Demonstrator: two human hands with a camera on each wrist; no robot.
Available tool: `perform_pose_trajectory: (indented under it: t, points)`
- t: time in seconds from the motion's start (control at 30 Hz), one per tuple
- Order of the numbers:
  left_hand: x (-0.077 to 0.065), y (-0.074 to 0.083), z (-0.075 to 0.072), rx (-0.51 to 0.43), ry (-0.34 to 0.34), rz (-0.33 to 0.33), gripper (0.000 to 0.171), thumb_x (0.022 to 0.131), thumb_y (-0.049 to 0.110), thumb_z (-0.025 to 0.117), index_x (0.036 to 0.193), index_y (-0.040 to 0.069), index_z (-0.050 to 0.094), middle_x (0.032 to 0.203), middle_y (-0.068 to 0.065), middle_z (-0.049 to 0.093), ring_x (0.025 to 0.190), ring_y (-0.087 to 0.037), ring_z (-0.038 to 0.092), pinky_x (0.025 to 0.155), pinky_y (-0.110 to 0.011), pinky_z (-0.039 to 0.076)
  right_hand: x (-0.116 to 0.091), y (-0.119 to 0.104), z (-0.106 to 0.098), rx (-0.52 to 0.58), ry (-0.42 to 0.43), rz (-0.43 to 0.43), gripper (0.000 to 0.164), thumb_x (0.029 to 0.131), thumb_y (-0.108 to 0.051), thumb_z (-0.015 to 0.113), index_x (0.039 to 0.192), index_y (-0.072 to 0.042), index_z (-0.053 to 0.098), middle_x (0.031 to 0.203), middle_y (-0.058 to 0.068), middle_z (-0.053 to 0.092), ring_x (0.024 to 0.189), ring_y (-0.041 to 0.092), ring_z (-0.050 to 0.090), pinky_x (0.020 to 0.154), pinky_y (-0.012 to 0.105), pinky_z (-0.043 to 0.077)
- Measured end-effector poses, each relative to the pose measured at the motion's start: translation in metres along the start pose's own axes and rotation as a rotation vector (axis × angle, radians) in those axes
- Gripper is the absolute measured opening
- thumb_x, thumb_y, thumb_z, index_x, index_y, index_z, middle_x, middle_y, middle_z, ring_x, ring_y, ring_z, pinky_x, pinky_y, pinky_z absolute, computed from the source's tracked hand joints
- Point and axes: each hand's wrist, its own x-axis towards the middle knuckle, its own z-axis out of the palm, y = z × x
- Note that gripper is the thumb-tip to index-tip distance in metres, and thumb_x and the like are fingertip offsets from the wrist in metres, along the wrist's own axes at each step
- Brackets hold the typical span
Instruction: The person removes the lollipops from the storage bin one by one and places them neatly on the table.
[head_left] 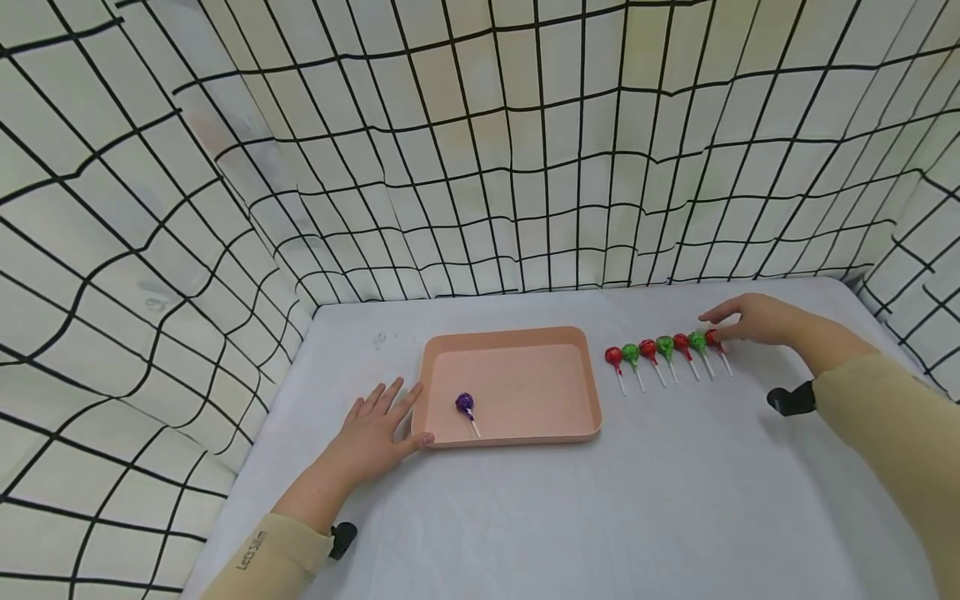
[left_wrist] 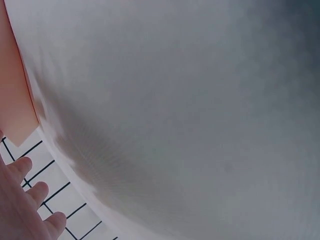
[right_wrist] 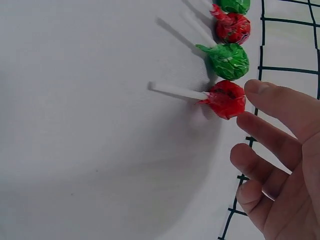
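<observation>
A pink tray [head_left: 525,383] lies on the table, with one purple lollipop [head_left: 465,403] near its lower left corner. My left hand [head_left: 373,437] rests at the tray's left side, fingers spread and thumb on the near left corner. To the right of the tray, red and green lollipops alternate in a row, sticks toward me. My right hand [head_left: 765,321] is at the row's right end, beside the last red lollipop [right_wrist: 227,100]. In the right wrist view, thumb and index finger are parted near its wrapped head; whether they touch it I cannot tell.
White cloth covers the table [head_left: 540,525]. Behind it and along both sides stand white panels with a black wire grid [head_left: 517,167]. Other lollipops in the row, such as a green lollipop [right_wrist: 230,61], lie close against the last red one.
</observation>
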Motion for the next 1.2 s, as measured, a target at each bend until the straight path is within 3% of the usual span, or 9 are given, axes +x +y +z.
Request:
perform_pose_trajectory:
  t: [0.5, 1.2]
  points:
    - [0.000, 0.000, -0.001, 0.003, 0.000, 0.006, 0.088, 0.091, 0.069, 0.051, 0.159, 0.021, 0.024, 0.163, -0.018, 0.019, 0.148, -0.045, 0.014, 0.116, -0.065, 0.011, 0.002, -0.020, -0.008, 0.000, 0.028, 0.009, 0.047, 0.093, -0.031, 0.070, 0.132, -0.005, 0.063, 0.133, 0.027, 0.057, 0.126, 0.051, 0.043, 0.097, 0.069, 0.039]
    - [0.001, -0.004, 0.003, 0.002, 0.023, 0.018, 0.087, 0.091, 0.068, 0.052, 0.159, 0.022, 0.023, 0.163, -0.017, 0.018, 0.148, -0.044, 0.014, 0.117, -0.063, 0.011, 0.013, -0.078, -0.002, 0.008, 0.032, -0.086, 0.052, 0.090, -0.043, 0.071, 0.132, -0.013, 0.065, 0.133, 0.016, 0.061, 0.124, 0.040, 0.050, 0.096, 0.061, 0.046]
